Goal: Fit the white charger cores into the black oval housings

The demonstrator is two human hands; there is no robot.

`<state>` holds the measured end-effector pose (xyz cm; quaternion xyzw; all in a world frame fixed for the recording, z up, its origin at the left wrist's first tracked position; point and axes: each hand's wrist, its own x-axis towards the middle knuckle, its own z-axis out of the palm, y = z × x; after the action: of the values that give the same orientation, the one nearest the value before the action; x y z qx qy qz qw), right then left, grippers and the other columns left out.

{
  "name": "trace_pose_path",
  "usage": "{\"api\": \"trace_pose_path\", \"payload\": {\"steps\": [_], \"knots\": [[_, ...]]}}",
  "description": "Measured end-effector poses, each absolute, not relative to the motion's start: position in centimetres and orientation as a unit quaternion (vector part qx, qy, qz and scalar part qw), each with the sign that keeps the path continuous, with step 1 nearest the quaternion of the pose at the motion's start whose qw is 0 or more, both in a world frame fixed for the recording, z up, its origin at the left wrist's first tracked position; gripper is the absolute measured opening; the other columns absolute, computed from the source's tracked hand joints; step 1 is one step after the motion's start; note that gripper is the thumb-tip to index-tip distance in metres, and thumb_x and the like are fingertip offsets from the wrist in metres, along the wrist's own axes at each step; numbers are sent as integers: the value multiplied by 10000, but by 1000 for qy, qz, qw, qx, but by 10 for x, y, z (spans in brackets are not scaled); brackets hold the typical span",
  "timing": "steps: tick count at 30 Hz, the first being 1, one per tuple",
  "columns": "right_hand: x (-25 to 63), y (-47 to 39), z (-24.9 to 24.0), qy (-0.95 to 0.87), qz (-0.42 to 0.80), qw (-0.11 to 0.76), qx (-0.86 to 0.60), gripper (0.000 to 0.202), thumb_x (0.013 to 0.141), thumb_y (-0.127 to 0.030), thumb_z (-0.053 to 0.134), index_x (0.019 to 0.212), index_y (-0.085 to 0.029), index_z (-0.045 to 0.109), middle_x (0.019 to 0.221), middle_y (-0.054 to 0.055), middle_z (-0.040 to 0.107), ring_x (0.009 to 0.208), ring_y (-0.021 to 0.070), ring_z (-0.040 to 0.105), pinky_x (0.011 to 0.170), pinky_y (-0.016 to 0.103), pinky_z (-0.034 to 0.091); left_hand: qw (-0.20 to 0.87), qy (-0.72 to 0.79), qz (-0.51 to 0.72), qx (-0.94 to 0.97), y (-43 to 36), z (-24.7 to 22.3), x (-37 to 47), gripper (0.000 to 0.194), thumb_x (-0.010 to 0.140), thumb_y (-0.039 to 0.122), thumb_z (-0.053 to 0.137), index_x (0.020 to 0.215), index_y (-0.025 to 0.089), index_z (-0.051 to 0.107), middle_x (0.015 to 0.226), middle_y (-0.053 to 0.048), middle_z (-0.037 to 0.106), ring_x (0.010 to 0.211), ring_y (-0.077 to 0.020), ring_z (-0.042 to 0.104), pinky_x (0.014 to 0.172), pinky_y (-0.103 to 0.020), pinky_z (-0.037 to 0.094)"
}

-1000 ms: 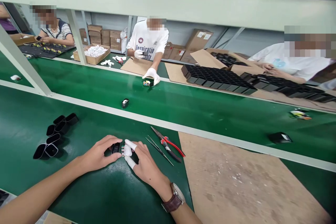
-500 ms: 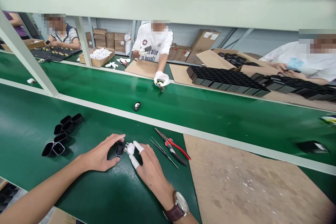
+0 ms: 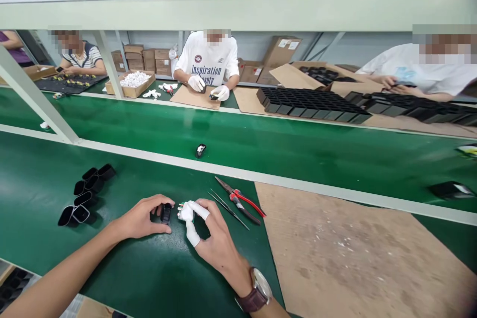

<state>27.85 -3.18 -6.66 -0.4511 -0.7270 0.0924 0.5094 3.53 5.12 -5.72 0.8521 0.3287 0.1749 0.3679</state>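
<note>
My left hand [image 3: 147,216] grips a small black plastic housing [image 3: 166,213] between thumb and fingers, just above the green work surface [image 3: 149,278]. Close to its right, my right hand [image 3: 208,231] pinches a small circuit assembly [image 3: 186,212] with a white lump on top and green board edges. White finger cots cover my right thumb and index finger. A narrow gap separates the housing from the assembly. To the right of my right hand lie tweezers [image 3: 229,208] and red-and-black long-nose pliers [image 3: 238,199].
Several black open sleeves [image 3: 81,214] stand at left. A cardboard sheet [image 3: 346,248] lies at right. Beyond a pale rail [image 3: 167,161], the green conveyor [image 3: 156,131] carries a small black part [image 3: 200,150] and a black case [image 3: 451,190]. Co-workers sit opposite, one in white gloves [image 3: 219,93].
My left hand has turned the housing and shifted slightly left, widening the gap to the assembly. The co-worker opposite has drawn a part off the conveyor toward their body.
</note>
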Motion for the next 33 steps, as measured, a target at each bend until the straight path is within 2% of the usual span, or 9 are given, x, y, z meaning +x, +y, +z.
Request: {"api": "trace_pose_path", "payload": {"steps": [2, 4, 6, 9, 16, 26, 33], "knots": [[276, -35, -64, -738, 90, 502, -442, 516, 963, -80, 587, 1450, -235, 512, 1181, 122, 638, 1075, 246, 657, 896, 425, 610, 339, 329, 202, 858, 49, -61, 38, 606, 857, 345, 859, 1387, 279, 572, 1185, -70, 686, 982, -230, 648, 865, -382, 579], [274, -38, -64, -751, 76, 492, -434, 573, 958, -75, 598, 1497, -216, 465, 1200, 143, 652, 1062, 258, 652, 878, 442, 608, 311, 316, 229, 867, 46, -65, 41, 620, 885, 330, 835, 1421, 274, 526, 1231, -93, 668, 1144, -270, 623, 955, -423, 569], [273, -39, -65, -762, 62, 486, -423, 610, 954, -62, 600, 1524, -201, 434, 1202, 154, 663, 1037, 258, 651, 853, 440, 608, 300, 298, 245, 872, 45, -68, 42, 563, 925, 324, 795, 1407, 270, 510, 1263, -107, 657, 1209, -275, 610, 994, -436, 563], [274, -39, -67, -772, 44, 477, -418, 638, 953, -58, 599, 1547, -194, 408, 1205, 160, 670, 1018, 259, 656, 831, 433, 607, 289, 259, 260, 884, 44, -68, 43, 516, 975, 312, 740, 1421, 265, 483, 1266, -116, 668, 1202, -272, 624, 1001, -447, 565], [274, -41, -65, -789, 31, 419, -449, 658, 985, -95, 564, 1587, -228, 334, 1222, 141, 683, 993, 262, 672, 842, 428, 607, 264, 236, 267, 896, 44, -68, 44, 585, 982, 297, 731, 1490, 254, 444, 1274, -137, 668, 1221, -293, 598, 1017, -483, 571], [273, -41, -62, -801, 5, 367, -472, 641, 1007, -124, 551, 1598, -163, 307, 1231, 152, 691, 948, 270, 650, 808, 431, 597, 255, 227, 256, 905, 43, -68, 42, 576, 1004, 254, 696, 1517, 244, 433, 1326, -142, 652, 1266, -302, 561, 1054, -499, 547], [271, -42, -57, -807, 4, 346, -478, 481, 1042, -151, 499, 1516, -174, 416, 1201, 145, 703, 885, 262, 652, 762, 426, 585, 244, 262, 231, 905, 41, -67, 43, 510, 991, 314, 718, 1456, 250, 520, 1305, -130, 682, 1216, -317, 567, 1045, -511, 508]]}}
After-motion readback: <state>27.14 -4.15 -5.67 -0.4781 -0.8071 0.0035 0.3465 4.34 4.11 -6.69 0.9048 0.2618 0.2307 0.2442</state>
